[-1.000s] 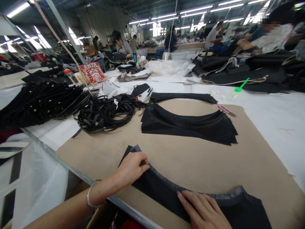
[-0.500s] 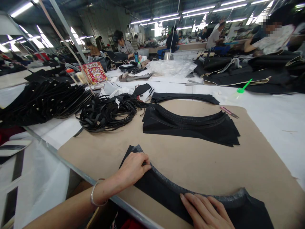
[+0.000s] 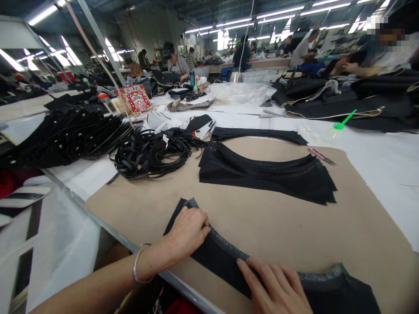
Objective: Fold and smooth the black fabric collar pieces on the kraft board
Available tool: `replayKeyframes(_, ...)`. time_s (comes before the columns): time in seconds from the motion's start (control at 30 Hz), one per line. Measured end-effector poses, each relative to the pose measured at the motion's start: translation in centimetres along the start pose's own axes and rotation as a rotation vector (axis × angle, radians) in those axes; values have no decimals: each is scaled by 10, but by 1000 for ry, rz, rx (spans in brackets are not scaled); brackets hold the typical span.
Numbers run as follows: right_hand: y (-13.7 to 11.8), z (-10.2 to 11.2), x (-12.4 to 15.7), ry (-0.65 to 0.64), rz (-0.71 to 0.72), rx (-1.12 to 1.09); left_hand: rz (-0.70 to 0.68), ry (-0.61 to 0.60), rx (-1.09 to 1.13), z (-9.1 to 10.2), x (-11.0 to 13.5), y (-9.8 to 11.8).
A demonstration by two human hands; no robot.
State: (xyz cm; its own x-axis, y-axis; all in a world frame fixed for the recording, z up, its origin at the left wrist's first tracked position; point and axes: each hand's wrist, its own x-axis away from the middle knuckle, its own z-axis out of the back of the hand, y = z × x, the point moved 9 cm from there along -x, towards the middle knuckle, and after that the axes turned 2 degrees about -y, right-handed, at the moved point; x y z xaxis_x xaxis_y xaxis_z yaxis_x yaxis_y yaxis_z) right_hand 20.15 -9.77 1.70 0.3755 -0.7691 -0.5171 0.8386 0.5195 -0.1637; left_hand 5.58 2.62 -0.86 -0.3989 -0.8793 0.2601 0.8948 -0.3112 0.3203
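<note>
A black curved fabric piece (image 3: pixel 225 265) lies near the front edge of the table, with a greyish strip running along its concave upper edge. My left hand (image 3: pixel 189 231), a bangle on its wrist, has curled fingers closed on that edge near the piece's left end. Flat on the middle of the piece rests my right hand (image 3: pixel 275 283), its fingers stretched out and its fingertips at the grey strip. Farther back is a stack of similar black curved pieces (image 3: pixel 262 181).
A tan board (image 3: pixel 147 198) covers the tabletop here. Coiled black strips (image 3: pixel 150 155) lie left, pink-handled snips (image 3: pixel 322 156) right. Beyond are a thin black curved stack (image 3: pixel 258 134), a green-tipped applicator (image 3: pixel 342 124) and black bundles (image 3: pixel 347 102). Co-workers sit behind.
My right hand has slid left along the strip, toward my left hand. My left hand stays at the same end of the piece. The view has shifted slightly.
</note>
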Motion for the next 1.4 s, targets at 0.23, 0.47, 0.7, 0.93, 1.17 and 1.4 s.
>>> replayKeyframes(0.23,-30,-45,-35,-69,37,55,-26,37,-29,-1,3,5)
replayKeyframes(0.47,-30,-52,-34,-83,25,55,46,67,149,16,5,-17)
replayKeyframes(0.7,-26,-49,-36,-83,-20,105,23,18,224,25,-6,-38)
replayKeyframes(0.93,-25,-56,-30,-124,-12,108,39,27,221,28,-15,-43)
replayKeyframes(1.17,-25,-52,-33,-98,5,105,39,42,198,26,-18,-46)
replayKeyframes(1.4,-23,-56,-30,-92,0,92,46,79,171,23,-19,-49)
